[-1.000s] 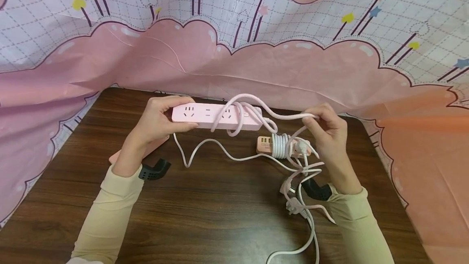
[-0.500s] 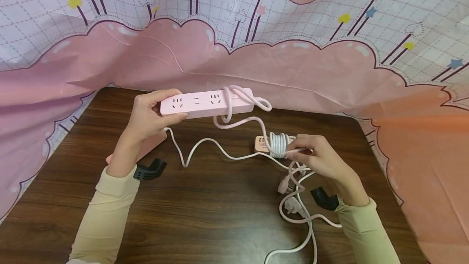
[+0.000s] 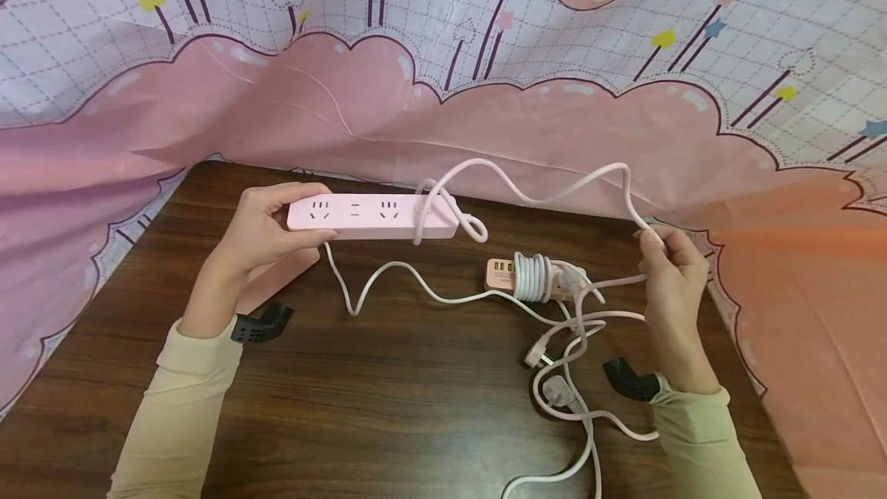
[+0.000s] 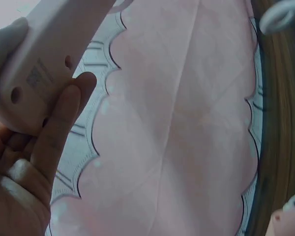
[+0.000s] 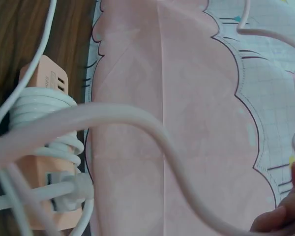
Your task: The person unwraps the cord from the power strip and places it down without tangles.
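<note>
Left hand [image 3: 259, 231] clamped on one end of the pink power strip [image 3: 370, 216], held up near the far edge of the desk [image 3: 388, 406]; right hand [image 3: 675, 276] pinching the pink cord [image 3: 478, 162] over the right side, wrapped orange strip [image 3: 500, 274] and plug [image 3: 557, 391] to its left, wide room between the sleeves [image 3: 183, 399].
</note>
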`<move>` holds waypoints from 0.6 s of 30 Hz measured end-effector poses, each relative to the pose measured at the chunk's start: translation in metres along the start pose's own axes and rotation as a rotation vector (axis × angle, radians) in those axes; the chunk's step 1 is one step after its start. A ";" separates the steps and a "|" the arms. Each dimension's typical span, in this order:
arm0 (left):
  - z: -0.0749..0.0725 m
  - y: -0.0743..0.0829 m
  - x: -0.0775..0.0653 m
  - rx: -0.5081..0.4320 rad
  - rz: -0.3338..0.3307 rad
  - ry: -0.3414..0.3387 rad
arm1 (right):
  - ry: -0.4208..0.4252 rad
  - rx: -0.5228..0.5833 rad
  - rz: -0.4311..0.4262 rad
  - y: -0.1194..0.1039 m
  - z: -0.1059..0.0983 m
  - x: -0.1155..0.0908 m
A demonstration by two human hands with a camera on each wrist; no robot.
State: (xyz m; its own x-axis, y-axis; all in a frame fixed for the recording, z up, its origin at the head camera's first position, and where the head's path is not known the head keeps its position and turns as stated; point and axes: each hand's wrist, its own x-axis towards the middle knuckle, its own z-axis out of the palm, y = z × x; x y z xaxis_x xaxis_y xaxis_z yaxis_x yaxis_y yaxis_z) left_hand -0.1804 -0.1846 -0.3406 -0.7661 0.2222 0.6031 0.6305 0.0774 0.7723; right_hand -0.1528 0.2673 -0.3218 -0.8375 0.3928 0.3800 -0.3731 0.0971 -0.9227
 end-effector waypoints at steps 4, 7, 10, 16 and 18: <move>-0.011 -0.008 -0.005 0.083 0.010 0.034 | -0.120 0.271 -0.091 0.001 -0.021 -0.006; -0.021 -0.014 -0.009 0.138 0.005 0.073 | -0.287 0.368 -0.176 0.003 -0.040 -0.011; -0.033 -0.020 -0.014 0.165 -0.014 0.113 | -0.440 0.403 -0.242 0.005 -0.059 -0.014; -0.056 -0.034 -0.025 0.095 -0.040 0.172 | -0.581 0.300 -0.313 0.003 -0.089 -0.017; -0.065 -0.037 -0.029 0.077 -0.053 0.185 | -0.606 0.172 -0.331 0.001 -0.097 -0.019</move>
State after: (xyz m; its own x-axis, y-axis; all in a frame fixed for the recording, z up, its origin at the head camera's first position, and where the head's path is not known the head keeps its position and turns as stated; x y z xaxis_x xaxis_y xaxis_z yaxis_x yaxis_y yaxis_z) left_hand -0.1897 -0.2568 -0.3739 -0.8037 0.0342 0.5940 0.5911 0.1601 0.7905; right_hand -0.0987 0.3491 -0.3363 -0.7255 -0.2148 0.6538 -0.6620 -0.0417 -0.7483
